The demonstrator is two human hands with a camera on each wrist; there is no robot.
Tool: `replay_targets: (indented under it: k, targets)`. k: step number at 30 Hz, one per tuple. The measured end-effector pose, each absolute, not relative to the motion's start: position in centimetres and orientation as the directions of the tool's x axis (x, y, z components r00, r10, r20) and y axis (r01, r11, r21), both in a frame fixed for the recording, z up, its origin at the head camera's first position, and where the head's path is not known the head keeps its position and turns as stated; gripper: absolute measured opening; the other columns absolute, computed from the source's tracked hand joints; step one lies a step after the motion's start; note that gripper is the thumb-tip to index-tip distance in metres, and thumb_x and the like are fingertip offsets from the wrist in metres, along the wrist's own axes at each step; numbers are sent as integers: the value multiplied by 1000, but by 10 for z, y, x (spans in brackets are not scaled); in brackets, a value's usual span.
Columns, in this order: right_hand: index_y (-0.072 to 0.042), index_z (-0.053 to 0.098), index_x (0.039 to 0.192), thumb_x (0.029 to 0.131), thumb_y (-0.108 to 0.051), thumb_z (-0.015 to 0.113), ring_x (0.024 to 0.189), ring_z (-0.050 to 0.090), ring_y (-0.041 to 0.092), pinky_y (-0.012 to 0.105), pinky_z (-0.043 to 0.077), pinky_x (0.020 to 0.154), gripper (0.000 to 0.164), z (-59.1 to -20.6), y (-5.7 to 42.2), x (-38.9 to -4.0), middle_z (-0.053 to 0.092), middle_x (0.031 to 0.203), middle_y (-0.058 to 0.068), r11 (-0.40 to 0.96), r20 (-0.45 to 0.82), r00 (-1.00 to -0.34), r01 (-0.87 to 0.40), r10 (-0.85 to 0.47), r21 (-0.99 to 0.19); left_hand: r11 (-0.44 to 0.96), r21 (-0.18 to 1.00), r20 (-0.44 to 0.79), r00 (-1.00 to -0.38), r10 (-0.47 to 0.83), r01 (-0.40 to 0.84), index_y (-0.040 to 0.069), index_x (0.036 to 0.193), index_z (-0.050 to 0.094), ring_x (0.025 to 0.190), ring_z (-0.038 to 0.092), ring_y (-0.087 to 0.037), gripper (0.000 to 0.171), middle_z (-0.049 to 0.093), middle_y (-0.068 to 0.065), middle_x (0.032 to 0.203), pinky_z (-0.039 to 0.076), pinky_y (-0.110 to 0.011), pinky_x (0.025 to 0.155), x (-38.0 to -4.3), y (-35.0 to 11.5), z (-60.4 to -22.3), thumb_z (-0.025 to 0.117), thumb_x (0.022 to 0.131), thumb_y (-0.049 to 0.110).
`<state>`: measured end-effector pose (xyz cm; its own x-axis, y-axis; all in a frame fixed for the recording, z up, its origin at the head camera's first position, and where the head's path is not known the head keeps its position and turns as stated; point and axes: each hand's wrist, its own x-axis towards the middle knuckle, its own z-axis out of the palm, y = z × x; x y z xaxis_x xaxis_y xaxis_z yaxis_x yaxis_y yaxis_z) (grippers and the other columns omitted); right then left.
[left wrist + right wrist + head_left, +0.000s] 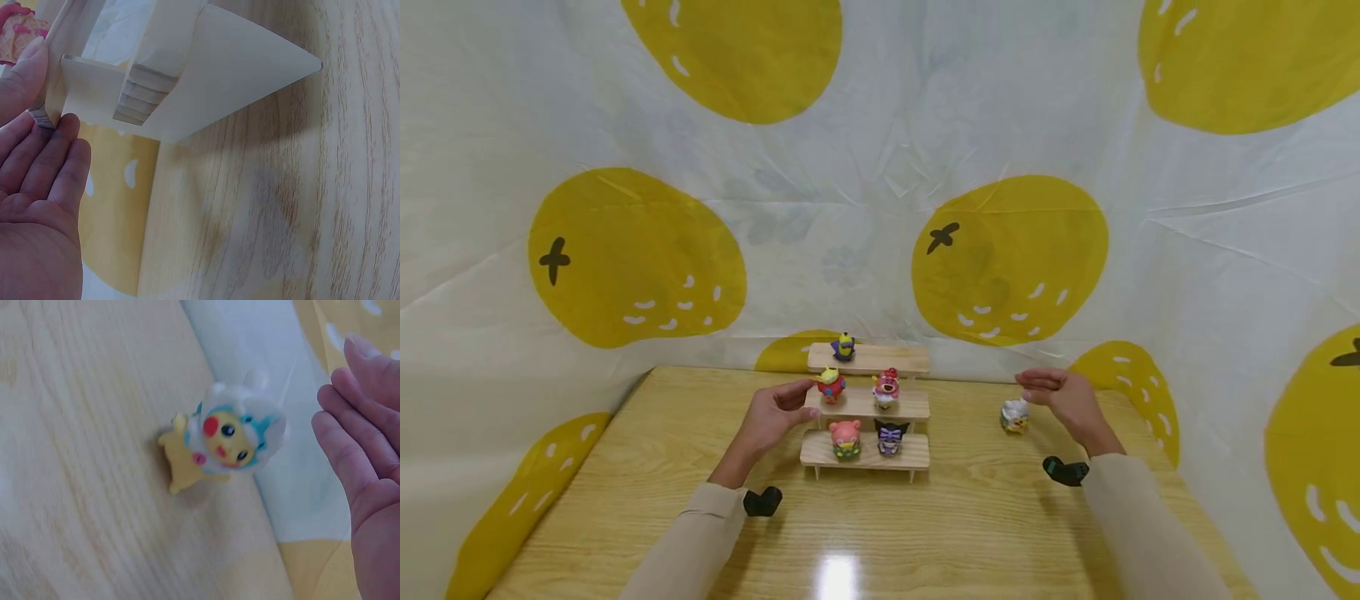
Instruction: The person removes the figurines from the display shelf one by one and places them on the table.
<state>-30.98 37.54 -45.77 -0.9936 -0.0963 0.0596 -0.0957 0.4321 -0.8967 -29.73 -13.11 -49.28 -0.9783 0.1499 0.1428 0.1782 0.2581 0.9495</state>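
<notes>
My left hand (775,412) is at the left end of the tiered wooden stand's middle shelf (861,405), its thumb in front and its fairly straight fingers (69,169) behind the board end. Beside its fingertips stands a red-and-yellow alien figurine (831,385). Whether the fingers touch this figurine is unclear. On the right, my right hand (1067,402) hovers next to a yellow character figurine in a white hood (219,437), apart from it, with straight fingers. That figurine (1014,416) rests on the table.
A dark-caped figurine (843,347) stands on the top shelf. A pink bear figurine (886,388) shares the middle shelf. Below stand a pink figurine (846,439) and a purple-and-black figurine (891,437). Behind the wooden table (970,525) hangs a fruit-print curtain (842,275).
</notes>
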Motion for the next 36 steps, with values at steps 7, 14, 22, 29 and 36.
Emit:
replay_targets:
  k: [7,14,22,29,36]
  targets:
    - [6,61,141,101,-17,70,100,69,-10,7,54,88,47,-447,366,-310,67,139,25,427,52,-992,-95,-113,-899,262,948,146,-978,147,181,2,142,64,135,62,-38,53,62,-20,146,56,-42,107,-296,-131,-491,80,92,9]
    - [9,61,139,101,-10,70,100,72,-7,10,56,89,44,-438,356,-309,68,135,25,396,37,-988,-96,-153,-913,269,951,121,-983,136,154,3,143,64,136,61,-37,54,62,-18,148,56,-42,108,-296,-130,-489,81,92,9]
    - [5,63,139,102,-12,69,112,74,6,13,57,93,42,-429,343,-311,66,139,27,417,47,-979,-128,-199,-900,255,955,114,-982,152,151,3,145,62,138,59,-36,56,60,-18,150,55,-43,109,-296,-131,-490,80,92,10]
    - [7,61,140,102,-9,67,119,72,14,12,56,94,42,-422,329,-312,65,139,27,374,51,-969,-141,-240,-917,246,956,122,-980,156,158,2,145,61,138,59,-37,57,59,-19,150,56,-42,107,-297,-132,-490,81,92,10]
    - [4,62,140,102,-10,67,117,72,9,19,58,98,41,-415,315,-314,65,140,27,376,49,-963,-150,-265,-914,241,960,106,-982,154,142,3,145,61,137,60,-36,58,59,-18,150,56,-42,107,-297,-132,-491,81,91,10]
